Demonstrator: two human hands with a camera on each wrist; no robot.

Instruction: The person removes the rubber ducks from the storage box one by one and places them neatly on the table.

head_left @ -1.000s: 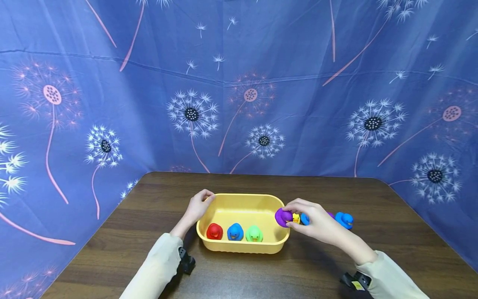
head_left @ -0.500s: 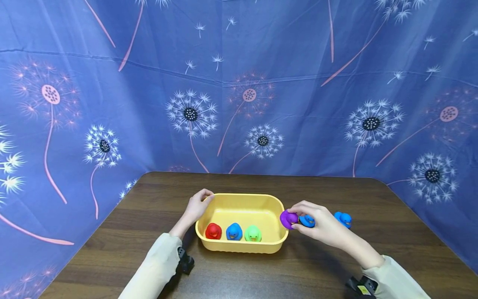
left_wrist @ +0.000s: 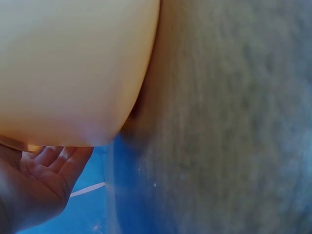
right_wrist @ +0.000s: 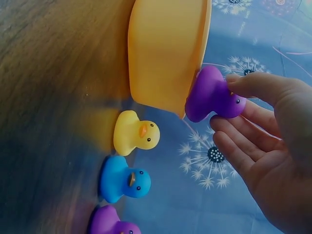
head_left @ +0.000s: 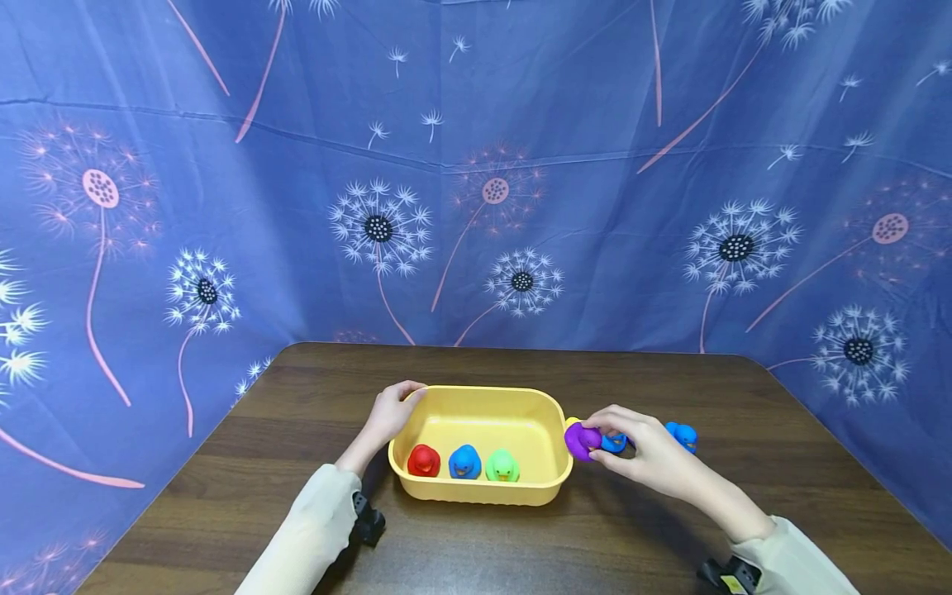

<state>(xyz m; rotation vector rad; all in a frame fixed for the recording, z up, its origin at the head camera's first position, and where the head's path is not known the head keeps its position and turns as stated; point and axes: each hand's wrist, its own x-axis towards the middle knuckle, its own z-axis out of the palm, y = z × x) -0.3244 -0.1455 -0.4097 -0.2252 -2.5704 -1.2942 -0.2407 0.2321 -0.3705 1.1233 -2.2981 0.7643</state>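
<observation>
One purple duck (head_left: 582,442): pinches it between thumb and fingers of the right hand (head_left: 647,449), just beside the right end of a yellow tub (head_left: 476,494) holding three ducks (head_left: 464,463), near a yellow duck (right_wrist: 139,132), and touches the tub's far left corner with the left hand (head_left: 388,415), grip too hidden to tell.

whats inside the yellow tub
Inside the yellow tub: a red duck, a blue duck and a green duck, in a row along the near side. What lies under them is covered.
</observation>
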